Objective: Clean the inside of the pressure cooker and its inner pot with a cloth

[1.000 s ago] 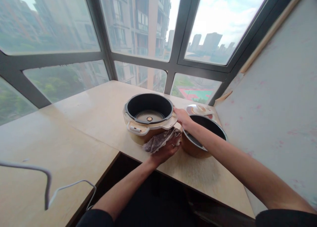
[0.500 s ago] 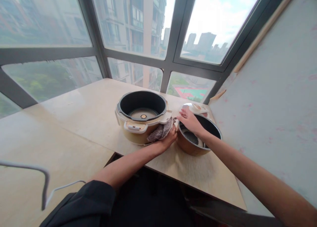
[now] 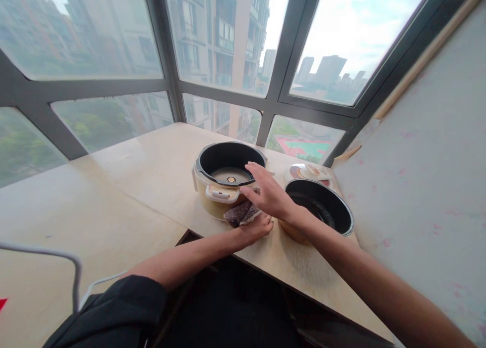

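A cream electric cooker body [image 3: 210, 201] with a dark inner wall stands on the wooden surface, its white side handle facing me. My left hand [image 3: 256, 229] is closed on a grey-brown cloth [image 3: 240, 214], low beside the cooker near the surface's front edge. Above it, my right hand [image 3: 268, 193] reaches across with its fingers apart and nothing in them, close to the cooker's right rim. I cannot tell whether it touches the rim. To the right sits the dark inner pot [image 3: 341, 206], partly covered by my right forearm.
Behind the inner pot lies a white lid [image 3: 309, 171]. The wooden surface [image 3: 136, 176] ends at the window frames [image 3: 224, 93] and, on the right, at a patterned wall [image 3: 425, 196]. A white cable [image 3: 45, 249] loops at the lower left.
My right hand has moved left, from over the inner pot to the cooker's right rim. My left hand and the cloth have shifted slightly down the cooker's side. The view has turned slightly left.
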{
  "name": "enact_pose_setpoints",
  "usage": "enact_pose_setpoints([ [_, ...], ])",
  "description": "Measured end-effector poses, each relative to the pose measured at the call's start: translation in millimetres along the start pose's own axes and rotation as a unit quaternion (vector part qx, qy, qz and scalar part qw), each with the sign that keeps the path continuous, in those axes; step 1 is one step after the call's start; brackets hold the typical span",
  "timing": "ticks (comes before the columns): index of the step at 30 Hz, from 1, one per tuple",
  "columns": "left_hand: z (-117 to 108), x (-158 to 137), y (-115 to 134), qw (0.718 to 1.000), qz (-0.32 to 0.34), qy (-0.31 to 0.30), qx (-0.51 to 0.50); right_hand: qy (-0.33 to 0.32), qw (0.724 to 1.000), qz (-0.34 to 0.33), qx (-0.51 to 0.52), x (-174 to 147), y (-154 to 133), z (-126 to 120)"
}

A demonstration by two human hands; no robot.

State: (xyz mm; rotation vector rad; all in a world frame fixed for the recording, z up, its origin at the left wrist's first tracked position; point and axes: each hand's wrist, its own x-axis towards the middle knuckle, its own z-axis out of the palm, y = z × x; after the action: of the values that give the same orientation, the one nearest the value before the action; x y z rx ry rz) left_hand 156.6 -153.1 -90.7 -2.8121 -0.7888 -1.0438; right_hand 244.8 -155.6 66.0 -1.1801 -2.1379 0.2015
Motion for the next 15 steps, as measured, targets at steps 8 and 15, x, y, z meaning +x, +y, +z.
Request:
enact_pose_setpoints([
  [8, -90, -79, -64, 0.953, 0.248, -0.171, 0.045, -0.054, 0.992, -0.05, -0.105, 35, -37, 40],
  [15, -131, -132, -111, 0.987, 0.113, 0.04, 0.106, -0.095, 0.973, -0.1, -0.186, 40, -66, 53],
])
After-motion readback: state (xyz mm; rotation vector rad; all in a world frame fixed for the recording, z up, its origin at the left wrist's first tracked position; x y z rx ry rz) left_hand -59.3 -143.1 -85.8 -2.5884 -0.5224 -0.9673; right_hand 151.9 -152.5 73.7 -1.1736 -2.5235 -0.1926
